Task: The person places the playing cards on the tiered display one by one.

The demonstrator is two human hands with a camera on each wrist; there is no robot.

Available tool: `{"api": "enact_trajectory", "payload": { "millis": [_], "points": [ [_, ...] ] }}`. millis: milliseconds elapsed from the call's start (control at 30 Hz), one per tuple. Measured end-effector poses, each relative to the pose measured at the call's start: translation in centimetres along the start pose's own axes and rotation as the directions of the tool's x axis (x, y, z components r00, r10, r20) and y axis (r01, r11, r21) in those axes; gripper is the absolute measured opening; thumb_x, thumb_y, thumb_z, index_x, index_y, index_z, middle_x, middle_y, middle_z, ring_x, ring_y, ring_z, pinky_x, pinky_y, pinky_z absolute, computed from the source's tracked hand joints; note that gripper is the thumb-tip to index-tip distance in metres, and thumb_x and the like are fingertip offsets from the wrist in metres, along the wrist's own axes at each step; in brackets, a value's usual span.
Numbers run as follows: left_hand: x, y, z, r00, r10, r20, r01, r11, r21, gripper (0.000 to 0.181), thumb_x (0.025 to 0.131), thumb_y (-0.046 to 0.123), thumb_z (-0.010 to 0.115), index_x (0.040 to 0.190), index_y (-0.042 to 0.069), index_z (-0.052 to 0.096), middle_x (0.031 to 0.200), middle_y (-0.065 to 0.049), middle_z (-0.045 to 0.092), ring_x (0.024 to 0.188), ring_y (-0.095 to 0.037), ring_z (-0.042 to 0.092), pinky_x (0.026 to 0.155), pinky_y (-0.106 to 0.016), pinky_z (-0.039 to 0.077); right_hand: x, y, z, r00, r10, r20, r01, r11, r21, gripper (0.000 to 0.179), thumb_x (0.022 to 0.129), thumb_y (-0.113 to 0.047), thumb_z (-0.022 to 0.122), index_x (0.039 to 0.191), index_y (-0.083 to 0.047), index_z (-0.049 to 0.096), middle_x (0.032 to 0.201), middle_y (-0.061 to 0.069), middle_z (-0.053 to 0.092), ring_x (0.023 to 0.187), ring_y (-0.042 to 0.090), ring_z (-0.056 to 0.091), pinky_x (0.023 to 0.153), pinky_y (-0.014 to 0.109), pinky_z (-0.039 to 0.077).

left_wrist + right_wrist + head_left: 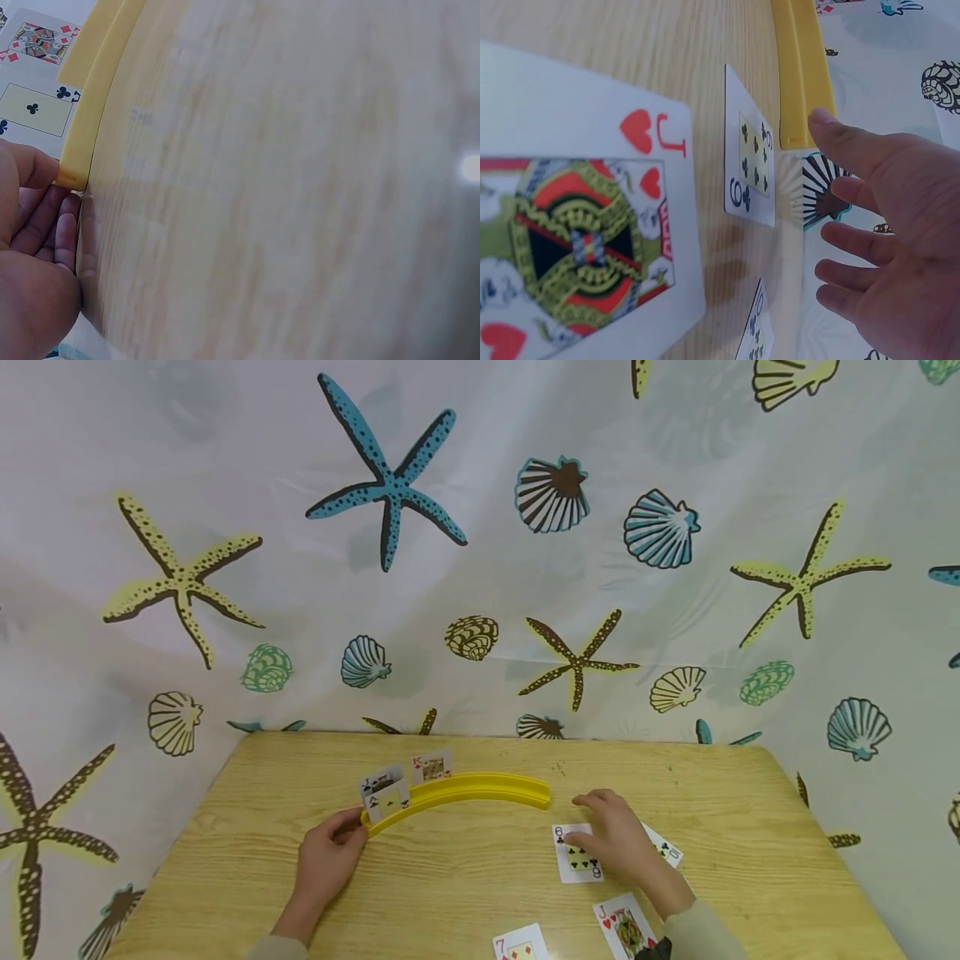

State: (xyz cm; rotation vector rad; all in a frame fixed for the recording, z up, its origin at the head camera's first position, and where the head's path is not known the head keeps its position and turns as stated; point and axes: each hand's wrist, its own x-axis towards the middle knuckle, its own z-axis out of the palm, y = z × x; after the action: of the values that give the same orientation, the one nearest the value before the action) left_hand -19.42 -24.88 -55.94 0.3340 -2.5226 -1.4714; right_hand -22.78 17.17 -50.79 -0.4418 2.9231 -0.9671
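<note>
A curved yellow playing-card holder (480, 787) lies on the table, with an ace of clubs (388, 802), a black-suited jack (381, 778) and a king of diamonds (432, 767) standing in its left part. My left hand (328, 853) pinches the holder's left end between thumb and fingers, as the left wrist view also shows. Over the table on the right, my right hand (617, 837) has its fingers spread and holds nothing. Below it lies a six of clubs (577, 860), partly covered by the thumb in the head view. A ten (663, 845) is half hidden behind that hand.
Nearer the front edge lie a jack of hearts (624, 927) and a seven of diamonds (521, 945), both face up and cut off by the frame. Behind the wooden table (675, 777) hangs a white cloth (487, 568) printed with starfish and shells, which also runs along both sides.
</note>
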Motion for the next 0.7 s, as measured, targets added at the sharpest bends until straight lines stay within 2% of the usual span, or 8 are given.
{"api": "enact_trajectory", "payload": {
  "millis": [167, 367, 500, 700],
  "points": [
    [0.0, 0.1, 0.0, 1.000, 0.005, -0.002, -0.005, 1.000, 0.000, 0.033, 0.100, 0.008, 0.064, 0.131, 0.000, 0.072, 0.126, -0.021, 0.075, 0.091, 0.003, 0.065, 0.079, -0.012, 0.052, -0.3, 0.8, -0.1, 0.999, 0.024, 0.021, -0.023, 0.997, -0.073, 0.064, 0.088, -0.033, 0.087, 0.140, -0.003, 0.065, 0.149, 0.023, 0.056, 0.137, 0.044, 0.054, 0.113, 0.062, 0.046],
    [0.0, 0.2, 0.0, 1.000, 0.002, -0.001, -0.002, 1.000, 0.013, 0.033, 0.100, 0.009, 0.064, 0.131, 0.001, 0.072, 0.126, -0.020, 0.075, 0.092, 0.000, 0.066, 0.079, -0.012, 0.053, -0.6, 1.3, -0.5, 0.997, 0.057, 0.055, -0.048, 0.987, -0.154, 0.081, 0.079, -0.044, 0.092, 0.142, -0.001, 0.063, 0.152, 0.028, 0.053, 0.140, 0.048, 0.050, 0.117, 0.066, 0.039],
    [0.0, 0.1, 0.1, 1.000, 0.008, -0.003, -0.008, 1.000, 0.018, 0.033, 0.100, 0.009, 0.064, 0.131, 0.001, 0.072, 0.125, -0.020, 0.075, 0.093, -0.002, 0.067, 0.079, -0.012, 0.053, -0.8, 1.9, -0.5, 0.995, 0.060, 0.074, -0.046, 0.982, -0.184, 0.089, 0.075, -0.050, 0.093, 0.143, -0.002, 0.062, 0.154, 0.030, 0.050, 0.144, 0.049, 0.046, 0.117, 0.074, 0.031],
    [0.0, 0.0, 0.1, 1.000, 0.006, -0.005, -0.006, 1.000, 0.013, 0.033, 0.100, 0.009, 0.064, 0.131, 0.000, 0.072, 0.126, -0.021, 0.075, 0.093, -0.001, 0.067, 0.079, -0.012, 0.053, -1.0, 2.4, -0.3, 0.989, 0.090, 0.118, -0.067, 0.981, -0.184, 0.091, 0.075, -0.055, 0.091, 0.146, -0.007, 0.061, 0.157, 0.028, 0.048, 0.148, 0.049, 0.040, 0.116, 0.082, 0.021]
  ]
}}
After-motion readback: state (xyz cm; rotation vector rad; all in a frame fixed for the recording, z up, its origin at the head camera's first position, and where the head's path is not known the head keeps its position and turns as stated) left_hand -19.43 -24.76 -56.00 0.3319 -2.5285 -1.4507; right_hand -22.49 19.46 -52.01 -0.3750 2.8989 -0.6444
